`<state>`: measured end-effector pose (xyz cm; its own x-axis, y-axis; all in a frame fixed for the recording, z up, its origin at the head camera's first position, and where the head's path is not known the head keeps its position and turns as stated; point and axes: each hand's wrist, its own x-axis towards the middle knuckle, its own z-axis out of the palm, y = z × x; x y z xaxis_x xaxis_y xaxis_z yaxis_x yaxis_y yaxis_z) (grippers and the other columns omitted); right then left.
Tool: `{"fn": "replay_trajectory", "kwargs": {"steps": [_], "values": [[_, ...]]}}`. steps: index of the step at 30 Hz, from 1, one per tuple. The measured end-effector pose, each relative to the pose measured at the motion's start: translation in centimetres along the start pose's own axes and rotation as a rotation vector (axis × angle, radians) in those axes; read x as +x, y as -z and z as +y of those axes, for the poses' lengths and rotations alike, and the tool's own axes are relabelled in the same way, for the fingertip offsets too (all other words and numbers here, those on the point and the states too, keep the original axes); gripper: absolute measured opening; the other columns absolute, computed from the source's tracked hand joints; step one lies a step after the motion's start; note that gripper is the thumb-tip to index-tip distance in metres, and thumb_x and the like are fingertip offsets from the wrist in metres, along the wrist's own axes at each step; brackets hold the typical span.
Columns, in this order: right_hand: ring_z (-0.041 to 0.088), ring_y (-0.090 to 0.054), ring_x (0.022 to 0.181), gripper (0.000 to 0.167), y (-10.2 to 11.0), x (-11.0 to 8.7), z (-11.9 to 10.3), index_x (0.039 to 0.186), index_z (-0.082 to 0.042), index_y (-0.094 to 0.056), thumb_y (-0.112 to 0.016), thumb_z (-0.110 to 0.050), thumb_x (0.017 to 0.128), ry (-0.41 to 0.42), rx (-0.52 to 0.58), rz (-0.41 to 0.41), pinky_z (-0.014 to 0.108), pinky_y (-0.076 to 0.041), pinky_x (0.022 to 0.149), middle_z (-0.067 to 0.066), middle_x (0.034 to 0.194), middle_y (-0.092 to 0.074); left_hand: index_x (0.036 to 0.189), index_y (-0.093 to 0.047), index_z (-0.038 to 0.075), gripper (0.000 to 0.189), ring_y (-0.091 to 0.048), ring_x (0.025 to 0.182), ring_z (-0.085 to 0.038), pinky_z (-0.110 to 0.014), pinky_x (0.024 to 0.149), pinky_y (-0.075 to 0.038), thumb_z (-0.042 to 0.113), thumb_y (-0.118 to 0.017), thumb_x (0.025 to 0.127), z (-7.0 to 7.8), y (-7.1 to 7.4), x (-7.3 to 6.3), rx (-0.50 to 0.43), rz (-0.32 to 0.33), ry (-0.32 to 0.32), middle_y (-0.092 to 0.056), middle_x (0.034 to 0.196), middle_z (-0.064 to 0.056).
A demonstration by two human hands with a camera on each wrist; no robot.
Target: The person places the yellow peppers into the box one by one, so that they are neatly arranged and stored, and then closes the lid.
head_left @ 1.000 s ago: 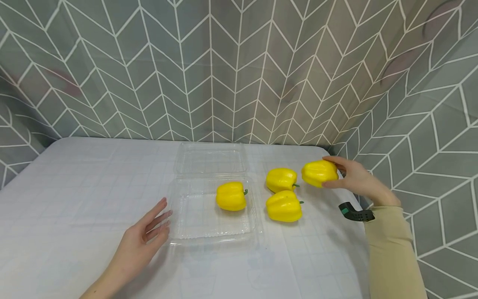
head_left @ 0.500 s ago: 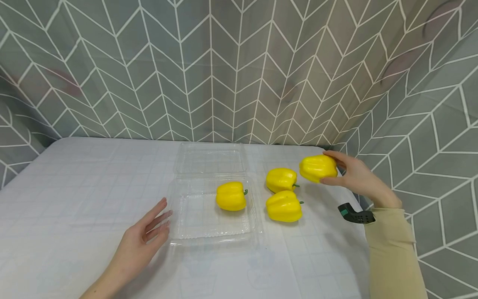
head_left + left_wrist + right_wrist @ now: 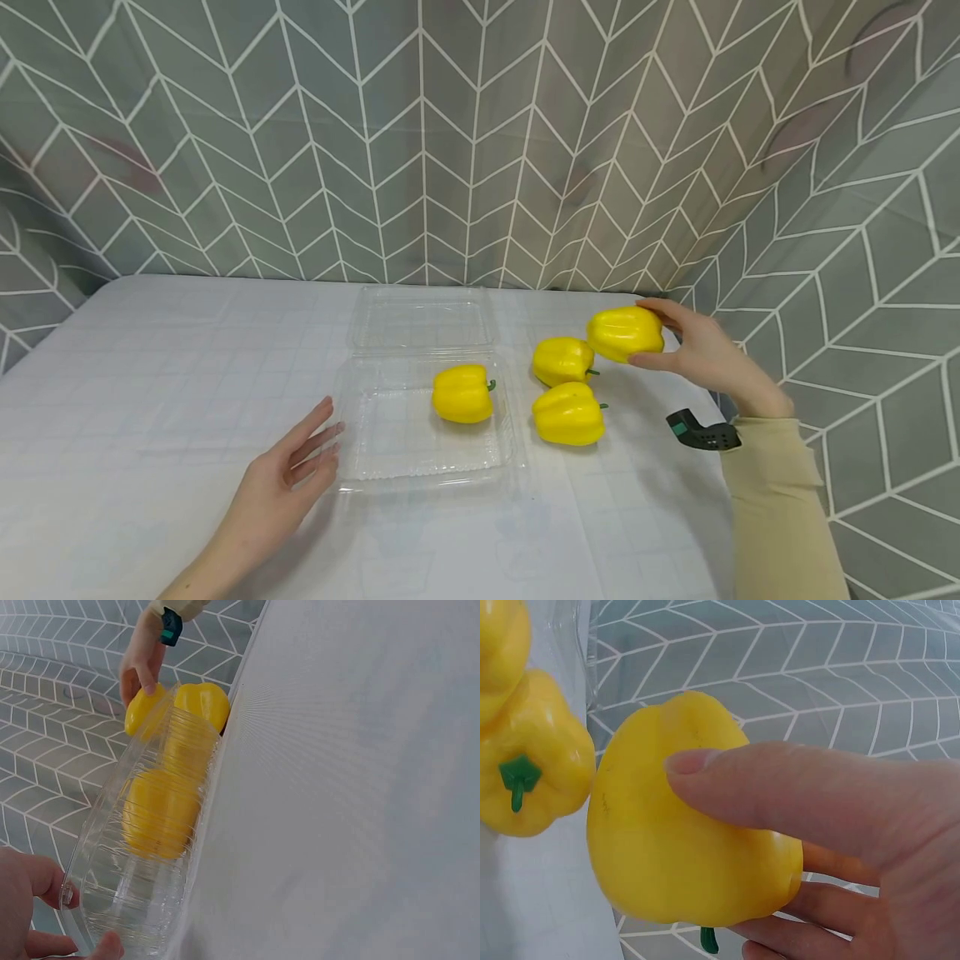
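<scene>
A yellow bell pepper with a green stem is gripped in my right hand, thumb on one side and fingers on the other, above the table's right part. In the right wrist view the held pepper fills the middle. My left hand touches the left edge of a clear plastic clamshell box, its fingers relaxed. One yellow pepper lies inside the box, toward its right side. Two more, a rear pepper and a front pepper, lie on the table right of the box.
The box's lid is folded back toward the curtain with its chevron pattern. A white cloth covers the table. A black band sits by the right wrist, over a beige sleeve.
My right hand has carried its pepper up and to the left, closer to the two peppers on the table. The left hand and the box stay in place.
</scene>
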<state>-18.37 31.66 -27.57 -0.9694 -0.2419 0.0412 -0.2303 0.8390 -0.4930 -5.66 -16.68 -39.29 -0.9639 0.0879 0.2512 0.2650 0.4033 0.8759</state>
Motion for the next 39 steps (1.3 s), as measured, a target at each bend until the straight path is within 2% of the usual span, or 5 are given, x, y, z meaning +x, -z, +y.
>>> {"fn": "replay_trajectory", "kwargs": {"steps": [15, 27, 39], "values": [[0.046, -0.038, 0.14, 0.081, -0.8, 0.4, -1.9, 0.15, -0.005, -0.039, -0.081, -0.03, 0.085, 0.074, 0.026, 0.009, 0.063, -0.035, 0.116, 0.019, 0.148, -0.046, 0.154, -0.04, 0.013, 0.061, -0.055, 0.121, 0.01, -0.007, 0.095, -0.051, 0.006, -0.063, 0.098, -0.2, 0.0, -0.1, 0.005, 0.005, 0.006, -0.042, 0.156, -0.01], [0.034, -0.042, 0.141, 0.076, -1.3, -0.5, -4.6, 0.146, -0.016, -0.046, -0.085, -0.026, 0.081, 0.155, 0.087, 0.038, 0.06, -0.037, 0.116, 0.004, 0.143, -0.054, 0.153, -0.04, 0.013, 0.06, -0.055, 0.121, 0.009, -0.007, 0.094, -0.051, 0.006, -0.062, 0.098, -0.2, 0.0, 0.0, 0.005, 0.002, -0.001, -0.041, 0.157, -0.01], [0.031, -0.045, 0.137, 0.074, -1.7, -0.6, -6.4, 0.145, -0.01, -0.047, -0.084, -0.024, 0.082, 0.276, 0.097, 0.0, 0.057, -0.039, 0.116, 0.006, 0.142, -0.052, 0.153, -0.04, 0.013, 0.06, -0.057, 0.119, 0.009, -0.008, 0.094, -0.052, 0.006, -0.062, 0.098, 0.0, 0.0, 0.0, 0.007, 0.003, 0.006, -0.043, 0.156, -0.01]]}}
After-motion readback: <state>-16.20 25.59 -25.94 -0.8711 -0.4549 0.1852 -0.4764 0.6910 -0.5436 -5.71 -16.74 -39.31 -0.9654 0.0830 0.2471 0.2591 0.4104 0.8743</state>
